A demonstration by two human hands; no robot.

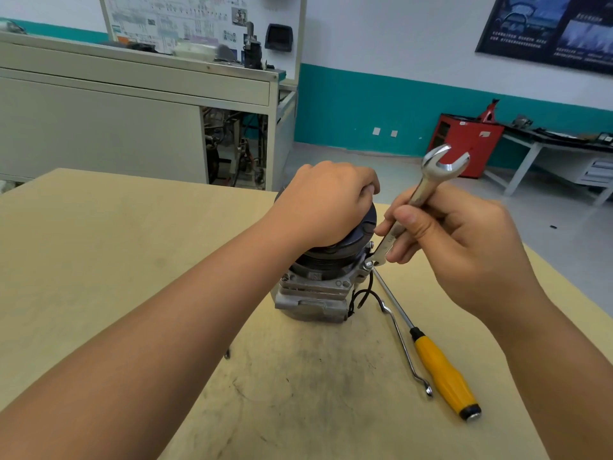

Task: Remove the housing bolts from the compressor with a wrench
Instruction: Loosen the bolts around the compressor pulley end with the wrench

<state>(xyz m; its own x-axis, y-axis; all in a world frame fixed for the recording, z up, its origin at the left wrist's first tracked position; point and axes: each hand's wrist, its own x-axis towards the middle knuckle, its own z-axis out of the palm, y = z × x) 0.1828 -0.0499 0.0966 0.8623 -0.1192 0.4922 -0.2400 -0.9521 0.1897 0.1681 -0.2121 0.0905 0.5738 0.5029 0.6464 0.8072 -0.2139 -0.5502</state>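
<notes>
A grey metal compressor (315, 290) stands upright on the tan table (99, 247), its dark pulley on top. My left hand (326, 202) lies over the pulley and grips it. My right hand (454, 240) holds a shiny combination wrench (428, 185) by its shaft. The wrench's open jaw points up and away, and its lower end sits on a housing bolt (367, 264) at the compressor's right shoulder. Two more bolt heads show on the front flange.
To the right of the compressor lie a yellow-handled screwdriver (444, 370) and a thin offset ring wrench (406, 350). A small dark part (227, 354) lies by my left forearm. The table's far edge runs just behind the compressor. Beyond it are a grey cabinet (132, 121) and a red tool cart (464, 144).
</notes>
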